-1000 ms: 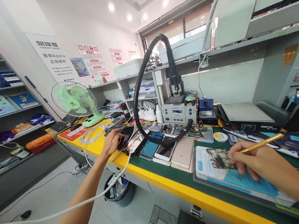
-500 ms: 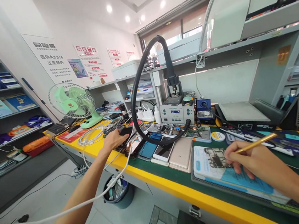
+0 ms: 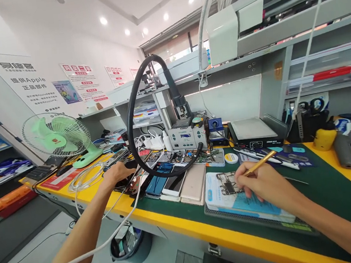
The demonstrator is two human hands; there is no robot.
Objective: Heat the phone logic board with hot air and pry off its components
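Observation:
My right hand [image 3: 258, 183] pinches a slim gold-coloured pen-like tool [image 3: 260, 163], slanting up to the right. Its lower end is hidden by my fingers, beside a bare phone circuit board [image 3: 229, 183]. That board lies on a white-and-blue packet [image 3: 215, 198] on top of a dark mat. At the left, my left hand [image 3: 117, 175] is closed on the edge of a dark, flat phone-like piece [image 3: 129, 165]; some fingertips are hidden. Between the hands lie a blue phone back [image 3: 159, 178], a white phone [image 3: 173, 181] and gold phones [image 3: 192, 183].
A black hose [image 3: 132, 127] loops from the hot-air station [image 3: 184, 138] over the phones. White cable [image 3: 111, 238] crosses in front of my left arm. A green fan [image 3: 57, 137] stands left. Tweezers [image 3: 296, 180] lie right of my hand; a bin [image 3: 134, 253] is below the bench.
My view has turned to the right, so the bench appears farther left. My right hand still holds the gold tool at the board, and my left hand stays among the phones.

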